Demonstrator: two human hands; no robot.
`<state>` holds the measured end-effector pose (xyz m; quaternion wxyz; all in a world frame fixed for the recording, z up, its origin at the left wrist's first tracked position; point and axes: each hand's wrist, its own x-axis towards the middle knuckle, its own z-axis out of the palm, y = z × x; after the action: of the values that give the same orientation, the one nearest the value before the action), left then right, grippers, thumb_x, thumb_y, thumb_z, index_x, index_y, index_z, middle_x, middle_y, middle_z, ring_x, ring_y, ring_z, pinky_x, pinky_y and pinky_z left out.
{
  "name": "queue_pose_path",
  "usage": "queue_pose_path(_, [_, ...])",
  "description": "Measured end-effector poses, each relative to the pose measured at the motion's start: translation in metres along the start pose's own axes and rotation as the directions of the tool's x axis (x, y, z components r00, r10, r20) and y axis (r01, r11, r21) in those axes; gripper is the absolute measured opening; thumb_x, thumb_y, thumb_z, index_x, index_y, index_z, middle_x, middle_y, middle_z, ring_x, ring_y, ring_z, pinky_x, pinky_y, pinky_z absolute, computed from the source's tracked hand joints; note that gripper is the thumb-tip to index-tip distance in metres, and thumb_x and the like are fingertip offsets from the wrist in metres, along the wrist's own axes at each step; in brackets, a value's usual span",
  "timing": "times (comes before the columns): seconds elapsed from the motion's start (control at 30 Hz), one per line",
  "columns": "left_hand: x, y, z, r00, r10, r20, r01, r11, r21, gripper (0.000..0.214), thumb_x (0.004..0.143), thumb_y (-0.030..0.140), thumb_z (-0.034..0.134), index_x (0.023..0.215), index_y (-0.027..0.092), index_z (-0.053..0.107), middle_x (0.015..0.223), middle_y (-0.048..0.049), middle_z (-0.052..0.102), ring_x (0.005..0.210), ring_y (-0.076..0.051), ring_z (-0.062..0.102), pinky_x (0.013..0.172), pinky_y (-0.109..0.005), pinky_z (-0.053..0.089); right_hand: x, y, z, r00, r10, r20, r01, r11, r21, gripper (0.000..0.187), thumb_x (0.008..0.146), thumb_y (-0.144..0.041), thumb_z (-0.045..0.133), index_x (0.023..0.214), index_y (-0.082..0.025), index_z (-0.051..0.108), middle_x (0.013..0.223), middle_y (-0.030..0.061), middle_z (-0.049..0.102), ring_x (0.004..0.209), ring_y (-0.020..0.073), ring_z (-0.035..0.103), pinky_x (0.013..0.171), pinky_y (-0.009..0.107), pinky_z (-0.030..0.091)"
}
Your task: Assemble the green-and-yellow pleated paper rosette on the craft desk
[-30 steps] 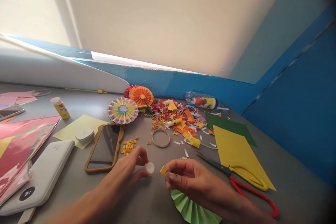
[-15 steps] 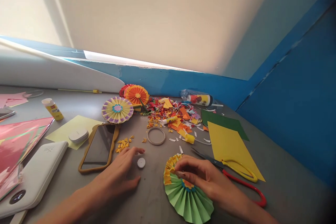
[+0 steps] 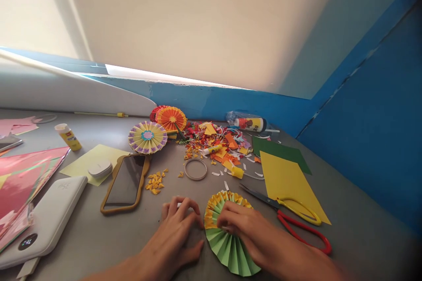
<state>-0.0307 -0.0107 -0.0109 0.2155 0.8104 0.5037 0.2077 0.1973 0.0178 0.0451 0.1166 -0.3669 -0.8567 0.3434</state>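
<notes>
My right hand (image 3: pixel 242 224) presses its fingers down on the middle of a pleated paper rosette (image 3: pixel 227 248), which lies flat on the grey table with green pleats and a yellow upper rim. The hand hides the rosette's centre. My left hand (image 3: pixel 176 224) sits just left of the rosette, its fingers curled down on the table. A small white disc (image 3: pixel 180 205) lay at that spot, and only a sliver of white shows between the fingers. I cannot tell if the hand grips it.
Red-handled scissors (image 3: pixel 290 217) lie right of my hands, beside a yellow card (image 3: pixel 286 180) and dark green card (image 3: pixel 280 151). Ahead are a thin ring (image 3: pixel 195 169), yellow paper bits (image 3: pixel 154 182), a heap of paper scraps (image 3: pixel 214 145) and finished rosettes (image 3: pixel 147 137). A phone (image 3: pixel 125 182) and power bank (image 3: pixel 49 215) lie left.
My left hand has moved right and now covers the white disc. My right hand has shifted onto the rosette's middle, and the rosette sits a little further left and up.
</notes>
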Motion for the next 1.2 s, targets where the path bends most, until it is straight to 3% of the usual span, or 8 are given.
queue_pose_path(0.1, [0.003, 0.004, 0.000, 0.998, -0.063, -0.016, 0.063, 0.997, -0.033, 0.023, 0.077, 0.013, 0.068, 0.095, 0.024, 0.060, 0.114, -0.0039, 0.062, 0.111, -0.030, 0.048, 0.091, -0.046, 0.039, 0.003, 0.005, 0.001, 0.999, 0.035, 0.007, -0.035, 0.999, 0.013, 0.024, 0.096, -0.008, 0.043, 0.097, -0.023, 0.061, 0.100, 0.0030, 0.063, 0.092, 0.0181, 0.061, 0.082, 0.027, 0.048])
queue_pose_path(0.23, [0.002, 0.007, -0.002, 0.998, -0.060, 0.006, 0.060, 0.996, -0.063, 0.006, 0.090, 0.025, 0.058, 0.094, 0.024, 0.061, 0.115, -0.0038, 0.061, 0.111, -0.028, 0.047, 0.091, -0.045, 0.040, 0.004, 0.005, -0.002, 0.998, 0.062, -0.019, -0.061, 0.998, 0.029, 0.020, 0.096, -0.010, 0.047, 0.096, -0.021, 0.063, 0.098, 0.0026, 0.065, 0.092, 0.0184, 0.061, 0.081, 0.027, 0.046])
queue_pose_path(0.37, [-0.001, 0.007, -0.002, 1.000, -0.023, 0.019, 0.024, 0.997, -0.068, 0.022, 0.091, 0.013, 0.049, 0.098, 0.028, 0.063, 0.122, -0.0027, 0.057, 0.115, -0.028, 0.044, 0.094, -0.046, 0.039, 0.005, 0.003, -0.009, 0.994, 0.113, -0.015, -0.111, 0.991, 0.069, 0.019, 0.096, -0.012, 0.051, 0.094, -0.021, 0.067, 0.096, 0.0020, 0.068, 0.092, 0.0187, 0.062, 0.081, 0.027, 0.046])
queue_pose_path(0.5, [0.001, -0.001, 0.010, 0.998, -0.056, -0.033, 0.052, 0.992, -0.118, 0.041, 0.077, 0.003, 0.055, 0.107, 0.031, 0.061, 0.126, -0.0035, 0.054, 0.118, -0.031, 0.042, 0.095, -0.050, 0.038, 0.003, 0.006, -0.011, 0.987, 0.156, -0.021, -0.153, 0.980, 0.129, 0.018, 0.096, -0.014, 0.053, 0.096, -0.022, 0.068, 0.099, 0.0020, 0.068, 0.096, 0.0200, 0.062, 0.083, 0.028, 0.046])
queue_pose_path(0.6, [0.004, -0.004, 0.014, 0.995, -0.075, -0.065, 0.064, 0.986, -0.152, 0.044, 0.077, 0.005, 0.058, 0.112, 0.032, 0.060, 0.127, -0.0044, 0.055, 0.118, -0.032, 0.043, 0.096, -0.052, 0.038, 0.003, 0.007, -0.010, 0.988, 0.151, -0.040, -0.142, 0.974, 0.176, 0.018, 0.096, -0.014, 0.053, 0.097, -0.022, 0.069, 0.101, 0.0022, 0.068, 0.098, 0.0205, 0.062, 0.085, 0.028, 0.046])
queue_pose_path(0.83, [0.003, 0.014, -0.009, 0.992, -0.127, -0.014, 0.121, 0.968, -0.219, 0.021, 0.087, 0.014, 0.058, 0.103, 0.028, 0.058, 0.111, -0.0007, 0.067, 0.110, -0.026, 0.052, 0.094, -0.043, 0.037, 0.001, 0.004, -0.008, 0.990, 0.139, -0.023, -0.128, 0.956, 0.264, 0.016, 0.096, -0.020, 0.054, 0.096, -0.022, 0.070, 0.098, 0.0027, 0.068, 0.093, 0.0212, 0.063, 0.077, 0.027, 0.049])
queue_pose_path(1.0, [0.002, 0.015, -0.013, 0.992, -0.128, -0.022, 0.122, 0.977, -0.173, 0.024, 0.086, 0.015, 0.059, 0.106, 0.027, 0.053, 0.104, -0.0006, 0.070, 0.105, -0.026, 0.058, 0.098, -0.047, 0.029, -0.002, 0.003, -0.002, 0.994, 0.091, -0.063, -0.078, 0.979, 0.186, 0.019, 0.096, -0.019, 0.051, 0.104, -0.025, 0.067, 0.108, 0.0035, 0.066, 0.101, 0.0230, 0.061, 0.084, 0.030, 0.049])
queue_pose_path(1.2, [0.002, 0.006, -0.004, 0.994, -0.066, -0.089, 0.049, 0.981, -0.186, 0.037, 0.084, 0.017, 0.065, 0.111, 0.031, 0.043, 0.093, 0.0052, 0.078, 0.101, -0.026, 0.064, 0.095, -0.046, 0.026, 0.006, -0.013, -0.006, 0.999, 0.032, 0.021, -0.033, 0.999, 0.033, 0.018, 0.097, -0.015, 0.049, 0.101, -0.026, 0.063, 0.105, 0.0014, 0.063, 0.100, 0.0184, 0.061, 0.087, 0.027, 0.047])
